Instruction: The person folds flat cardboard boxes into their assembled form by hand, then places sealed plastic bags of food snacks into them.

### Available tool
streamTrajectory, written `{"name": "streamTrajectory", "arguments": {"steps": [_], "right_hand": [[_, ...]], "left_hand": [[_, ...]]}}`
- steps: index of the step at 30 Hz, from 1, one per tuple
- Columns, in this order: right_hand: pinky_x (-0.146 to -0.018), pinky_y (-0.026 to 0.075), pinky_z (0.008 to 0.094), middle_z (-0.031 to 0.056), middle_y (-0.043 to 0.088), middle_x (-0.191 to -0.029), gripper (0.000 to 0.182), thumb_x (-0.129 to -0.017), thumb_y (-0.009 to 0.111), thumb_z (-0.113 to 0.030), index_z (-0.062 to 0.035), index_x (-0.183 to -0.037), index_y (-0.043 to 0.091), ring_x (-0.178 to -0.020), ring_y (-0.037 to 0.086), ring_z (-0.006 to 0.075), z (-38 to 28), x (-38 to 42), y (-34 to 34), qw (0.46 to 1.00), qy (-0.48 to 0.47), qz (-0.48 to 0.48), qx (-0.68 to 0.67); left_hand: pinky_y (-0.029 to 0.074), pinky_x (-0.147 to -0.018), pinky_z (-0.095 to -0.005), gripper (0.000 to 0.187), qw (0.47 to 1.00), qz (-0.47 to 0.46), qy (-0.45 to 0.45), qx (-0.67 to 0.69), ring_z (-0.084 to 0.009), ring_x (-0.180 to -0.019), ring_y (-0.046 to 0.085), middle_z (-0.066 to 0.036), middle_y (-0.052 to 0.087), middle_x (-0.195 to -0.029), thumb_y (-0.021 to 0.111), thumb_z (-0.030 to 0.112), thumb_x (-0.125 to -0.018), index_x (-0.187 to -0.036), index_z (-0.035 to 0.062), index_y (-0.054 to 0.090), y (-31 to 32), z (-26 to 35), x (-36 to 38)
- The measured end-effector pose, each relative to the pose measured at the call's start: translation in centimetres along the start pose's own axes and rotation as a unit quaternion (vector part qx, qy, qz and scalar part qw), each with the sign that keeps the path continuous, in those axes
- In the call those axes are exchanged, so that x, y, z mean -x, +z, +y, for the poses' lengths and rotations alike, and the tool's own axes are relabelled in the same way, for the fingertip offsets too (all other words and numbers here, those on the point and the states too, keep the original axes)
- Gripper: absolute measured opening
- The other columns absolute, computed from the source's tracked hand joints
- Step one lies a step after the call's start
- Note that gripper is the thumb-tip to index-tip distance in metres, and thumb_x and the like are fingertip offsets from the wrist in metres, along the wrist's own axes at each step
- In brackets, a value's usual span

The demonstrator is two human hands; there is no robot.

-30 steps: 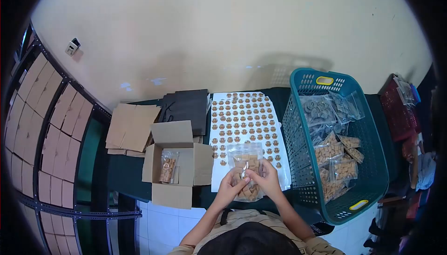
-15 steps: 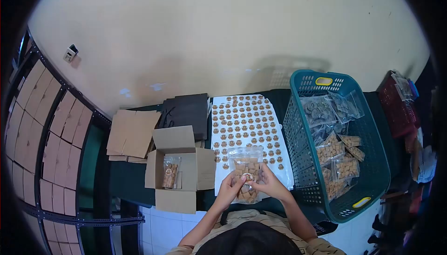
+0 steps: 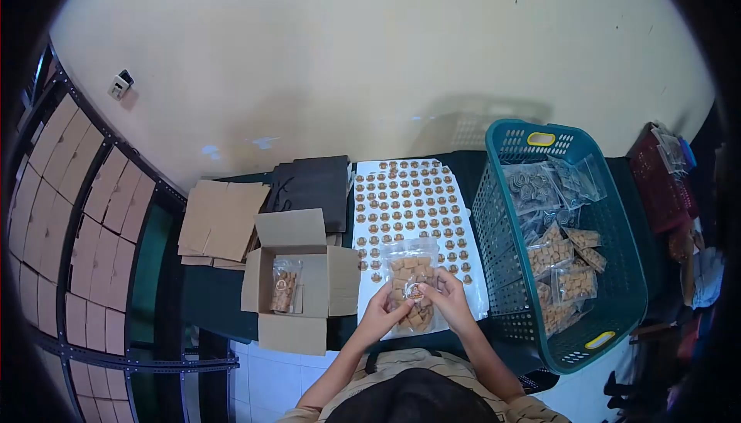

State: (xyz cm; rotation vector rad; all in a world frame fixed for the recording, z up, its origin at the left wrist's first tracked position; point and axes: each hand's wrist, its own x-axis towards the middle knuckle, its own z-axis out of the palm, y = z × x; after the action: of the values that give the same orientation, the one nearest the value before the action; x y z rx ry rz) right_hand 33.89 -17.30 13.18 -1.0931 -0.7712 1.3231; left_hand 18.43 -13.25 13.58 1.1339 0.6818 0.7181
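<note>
A clear bag of brown square pieces [image 3: 413,269] lies over the near part of the white sticker sheet [image 3: 405,207], with a round sticker [image 3: 414,290] on its front. My left hand [image 3: 380,313] grips the bag's left side, its thumb near the sticker. On the right side, my right hand [image 3: 450,299] holds the bag too, with its thumb at the sticker's edge. An open cardboard box [image 3: 312,272] stands left of the sheet and holds a filled clear bag [image 3: 285,288].
A green basket [image 3: 505,269] with several filled bags stands on the right. Flat cardboard pieces [image 3: 220,218] and black bags [image 3: 316,187] lie at the back left. Shelves of boxes [image 3: 96,261] are at far left, a red basket [image 3: 658,184] at far right.
Both thumbs have shifted on the bag around the sticker, and more of the sticker shows. The bag sits slightly higher and flatter between my hands. The view has moved slightly.
</note>
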Motion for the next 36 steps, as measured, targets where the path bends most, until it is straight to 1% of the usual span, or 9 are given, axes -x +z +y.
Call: {"name": "streamTrajectory", "arguments": {"steps": [6,8,15,24,26,28,30,33,36], "right_hand": [[-0.085,0.043,0.0260,0.0072,0.055,-0.105,0.034,-0.081,0.059,-0.002,0.0013,-0.113,0.047,-0.097,0.054,0.0122,0.1,0.2,0.5,1.000,-0.016,-0.014,-0.007],[-0.088,0.041,0.0271,0.0082,0.053,-0.109,0.041,-0.080,0.059,0.001,0.0012,-0.117,0.042,-0.100,0.052,0.0134,0.2,0.4,0.4,0.999,-0.021,-0.040,-0.014],[-0.091,0.040,0.0285,0.0098,0.047,-0.117,0.051,-0.079,0.059,0.004,0.0011,-0.123,0.034,-0.110,0.046,0.0157,0.2,0.4,-0.2,0.992,-0.070,-0.094,0.057],[-0.063,0.044,0.0212,0.0036,0.059,-0.080,0.016,-0.082,0.061,-0.009,0.0022,-0.091,0.054,-0.073,0.054,0.0061,0.8,0.2,0.8,0.977,-0.160,0.099,0.103],[-0.063,0.044,0.0213,0.0037,0.059,-0.081,0.015,-0.083,0.060,-0.010,0.0023,-0.091,0.054,-0.072,0.053,0.0060,1.9,0.1,0.4,0.976,-0.162,0.103,0.103],[-0.062,0.044,0.0214,0.0038,0.058,-0.082,0.015,-0.084,0.059,-0.010,0.0025,-0.090,0.054,-0.071,0.053,0.0059,1.9,0.0,0.2,0.976,-0.162,0.105,0.105],[-0.063,0.044,0.0216,0.0032,0.057,-0.081,0.015,-0.085,0.057,-0.011,0.0028,-0.091,0.054,-0.071,0.052,0.0059,1.3,0.0,0.5,0.982,-0.158,0.086,0.064],[-0.068,0.042,0.0215,0.0033,0.055,-0.083,0.015,-0.087,0.054,-0.011,0.0021,-0.094,0.049,-0.075,0.049,0.0055,0.9,0.4,0.9,0.985,-0.153,0.066,0.055],[-0.072,0.042,0.0222,0.0051,0.053,-0.089,0.017,-0.089,0.051,-0.012,0.0003,-0.097,0.044,-0.081,0.048,0.0062,1.7,0.8,0.9,0.984,-0.154,0.044,0.075]], "left_hand": [[0.046,-0.069,-0.0218,0.030,0.994,0.069,-0.068,-0.055,-0.0065,-0.081,0.055,-0.005,0.059,-0.096,0.055,0.017,-0.088,-0.111,-0.0009,0.050,-0.2,-0.5,-0.5],[0.040,-0.053,-0.0175,0.029,0.994,0.091,0.029,-0.060,-0.0020,-0.064,0.051,-0.002,0.061,-0.081,0.056,0.018,-0.087,-0.109,-0.0013,0.051,-0.1,-1.1,-0.7],[0.044,-0.060,-0.0189,0.027,0.994,0.083,0.003,-0.066,-0.0038,-0.070,0.053,-0.004,0.061,-0.085,0.054,0.016,-0.088,-0.108,-0.0018,0.051,0.1,-0.3,-0.9],[0.045,-0.081,-0.0256,0.038,0.998,-0.012,-0.048,-0.044,-0.0093,-0.096,0.052,-0.006,0.055,-0.110,0.057,0.012,-0.086,-0.120,0.0007,0.044,0.0,-0.3,-0.5],[0.045,-0.080,-0.0247,0.038,0.999,-0.024,-0.024,-0.017,-0.0090,-0.094,0.053,-0.004,0.056,-0.106,0.057,0.013,-0.086,-0.120,0.0012,0.043,0.1,-0.1,-0.5],[0.041,-0.055,-0.0171,0.039,0.996,-0.032,-0.043,-0.077,-0.0012,-0.066,0.049,0.000,0.058,-0.088,0.058,0.016,-0.085,-0.119,0.0019,0.045,-0.7,-0.4,-0.5],[0.046,-0.062,-0.0201,0.035,0.995,-0.024,-0.058,-0.080,-0.0055,-0.077,0.054,0.000,0.055,-0.082,0.059,0.018,-0.085,-0.114,0.0024,0.049,-0.9,-0.2,-0.5],[0.045,-0.073,-0.0223,0.021,0.979,0.094,0.091,-0.153,-0.0059,-0.081,0.053,0.001,0.057,-0.091,0.057,0.014,-0.086,-0.103,0.0025,0.057,-0.4,0.7,-0.9],[0.044,-0.072,-0.0217,0.016,0.984,0.160,0.073,-0.034,-0.0066,-0.080,0.053,0.000,0.057,-0.087,0.057,0.012,-0.086,-0.097,0.0005,0.059,-1.0,2.2,-1.4]]}}
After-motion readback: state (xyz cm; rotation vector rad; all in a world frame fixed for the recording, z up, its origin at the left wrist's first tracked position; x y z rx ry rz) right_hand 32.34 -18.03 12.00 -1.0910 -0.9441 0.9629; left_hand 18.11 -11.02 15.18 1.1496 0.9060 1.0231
